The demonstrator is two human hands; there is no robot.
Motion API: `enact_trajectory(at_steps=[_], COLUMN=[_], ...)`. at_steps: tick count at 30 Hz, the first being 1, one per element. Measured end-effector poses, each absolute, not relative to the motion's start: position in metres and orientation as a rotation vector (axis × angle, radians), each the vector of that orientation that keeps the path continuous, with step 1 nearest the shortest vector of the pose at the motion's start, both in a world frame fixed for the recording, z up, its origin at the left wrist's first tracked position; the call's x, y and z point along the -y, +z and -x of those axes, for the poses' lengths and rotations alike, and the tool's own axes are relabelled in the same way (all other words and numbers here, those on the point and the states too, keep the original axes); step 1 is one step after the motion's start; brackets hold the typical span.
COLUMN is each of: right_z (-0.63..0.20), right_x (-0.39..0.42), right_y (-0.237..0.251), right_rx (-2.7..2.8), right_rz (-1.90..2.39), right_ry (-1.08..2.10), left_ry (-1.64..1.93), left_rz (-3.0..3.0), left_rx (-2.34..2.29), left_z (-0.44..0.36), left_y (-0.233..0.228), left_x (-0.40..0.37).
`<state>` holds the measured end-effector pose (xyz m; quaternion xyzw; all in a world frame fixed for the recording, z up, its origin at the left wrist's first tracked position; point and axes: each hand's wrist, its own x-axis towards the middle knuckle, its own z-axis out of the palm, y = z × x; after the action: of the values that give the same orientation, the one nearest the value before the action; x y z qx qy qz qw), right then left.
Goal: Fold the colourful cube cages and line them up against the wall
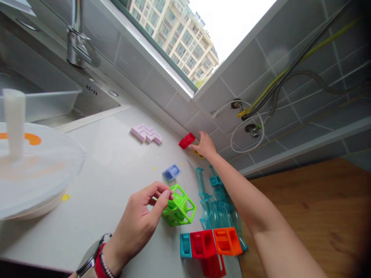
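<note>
My left hand (145,216) pinches the upper left edge of a bright green open-sided toy block (180,208) between thumb and fingers, low over the white counter. My right hand (205,146) reaches out to the wall side of the counter, thumb and fingers apart. Its thumb tip is close to a red toy block (187,140); I cannot tell whether they touch. A yellow piece (198,154) lies partly hidden under that hand. Beyond the green block sits a small blue double block (171,172). Clear teal tube pieces (217,208) lie beside my right forearm.
Joined red (199,244), orange (227,241) and teal (186,245) blocks are at the counter's near edge. Pink zigzag pieces (146,133) lie farther back. At left are a lidded bowl (37,185), a sink (95,101) and a faucet (75,48). Hoses (278,83) hang along the tiled wall.
</note>
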<state>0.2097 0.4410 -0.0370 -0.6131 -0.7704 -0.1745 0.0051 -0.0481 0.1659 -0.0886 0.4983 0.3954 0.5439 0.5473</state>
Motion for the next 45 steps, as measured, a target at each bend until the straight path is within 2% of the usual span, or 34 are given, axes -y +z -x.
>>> enact_trajectory(at_steps=[7, 18, 32, 38, 45], right_z=[-0.178, -0.210, -0.232, -0.240, -0.216], right_x=[-0.466, -0.480, -0.464, -0.430, -0.307], right_y=[-0.046, -0.040, -0.043, -0.019, 0.017], right_rx=[2.472, 2.489, 2.429, 2.407, 2.584], right_rz=[1.998, 2.150, 2.104, 1.927, 1.528], right_ry=[-0.504, -0.524, -0.575, -0.546, -0.086], left_ry=[1.280, 1.273, 1.293, 1.349, 1.479], left_rz=[-1.165, -1.139, -1.163, -1.172, -1.275], left_rx=[-0.930, -0.908, -0.919, -0.946, -1.099], left_z=[0.050, 0.048, 0.048, 0.047, 0.044], left_y=[-0.088, -0.090, -0.091, -0.091, -0.100], left_x=[-0.165, -0.166, -0.166, -0.167, -0.171])
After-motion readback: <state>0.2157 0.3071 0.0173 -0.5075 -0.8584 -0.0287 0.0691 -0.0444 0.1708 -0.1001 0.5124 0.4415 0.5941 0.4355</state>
